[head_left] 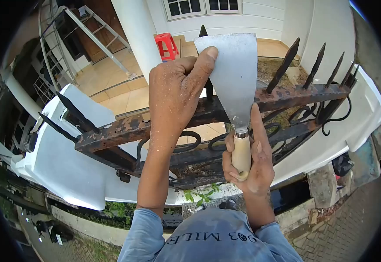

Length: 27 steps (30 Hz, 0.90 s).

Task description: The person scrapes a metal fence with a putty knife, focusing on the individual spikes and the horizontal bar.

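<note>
A wide metal scraper (234,65) with a pale wooden handle (241,155) is held upright over the fence. My right hand (258,161) is closed around the handle, its index finger stretched along the lower blade. With its thumb on the face of the blade, my left hand (179,85) pinches the upper left edge; its other fingers are partly hidden. Behind both hands runs a rusty fence rail (282,98) with flaking dark paint and black pointed spikes (284,65). Pale specks cover my left hand and forearm.
White walls (72,161) flank the fence on both sides. Beyond it stand a red stool (166,46), a white column (136,35) and a metal ladder (96,39) on a tiled porch. Curled ironwork (190,142) hangs below the rail. Green plants (203,196) grow near the fence's base.
</note>
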Tool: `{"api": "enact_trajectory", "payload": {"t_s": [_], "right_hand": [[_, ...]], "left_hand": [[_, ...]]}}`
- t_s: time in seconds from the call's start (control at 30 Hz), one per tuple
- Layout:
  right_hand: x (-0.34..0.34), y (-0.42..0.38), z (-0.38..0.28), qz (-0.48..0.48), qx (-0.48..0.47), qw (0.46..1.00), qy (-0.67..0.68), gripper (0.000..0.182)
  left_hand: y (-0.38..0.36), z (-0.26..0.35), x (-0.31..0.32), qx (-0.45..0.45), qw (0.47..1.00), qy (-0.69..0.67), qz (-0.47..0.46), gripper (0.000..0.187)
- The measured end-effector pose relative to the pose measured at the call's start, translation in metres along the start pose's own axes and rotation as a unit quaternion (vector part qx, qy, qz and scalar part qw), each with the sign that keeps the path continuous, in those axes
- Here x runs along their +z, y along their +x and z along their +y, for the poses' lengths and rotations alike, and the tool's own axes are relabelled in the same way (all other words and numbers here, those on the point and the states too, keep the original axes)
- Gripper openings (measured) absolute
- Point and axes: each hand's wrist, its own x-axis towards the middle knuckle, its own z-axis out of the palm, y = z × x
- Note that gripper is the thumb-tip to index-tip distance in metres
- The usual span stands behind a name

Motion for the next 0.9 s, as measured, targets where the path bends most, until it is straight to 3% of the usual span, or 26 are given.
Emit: {"api": "enact_trajectory", "payload": {"t_s": [0.2,0.33,0.43,0.57,0.73,0.83,0.9], "right_hand": [[0.008,0.008,-0.004,0.016,0.002,1.000,-0.015,0.063],[0.001,-0.006,0.002,0.025,0.003,0.999,0.026,0.063],[0.007,0.008,0.000,0.022,0.000,1.000,0.015,0.062],[0.000,-0.003,0.002,0.021,0.004,0.999,0.037,0.060],[0.006,0.011,0.000,0.023,0.000,0.999,-0.039,0.064],[0.005,0.002,-0.001,0.034,0.016,0.999,-0.026,0.062],[0.004,0.003,-0.001,0.033,0.015,0.999,-0.007,0.060]], "left_hand": [[0.002,0.003,-0.001,-0.014,0.999,-0.035,-0.013,0.061],[-0.003,-0.002,0.006,0.041,0.999,0.011,0.032,0.062],[0.003,0.003,-0.002,-0.031,0.999,0.000,-0.012,0.062],[0.000,0.002,0.002,0.021,0.999,0.047,0.010,0.067],[0.007,-0.002,-0.003,-0.012,1.000,0.015,-0.017,0.066],[0.001,0.000,0.001,0.031,0.998,0.049,0.013,0.066],[0.007,0.001,-0.002,0.010,0.999,0.034,-0.007,0.065]]}}
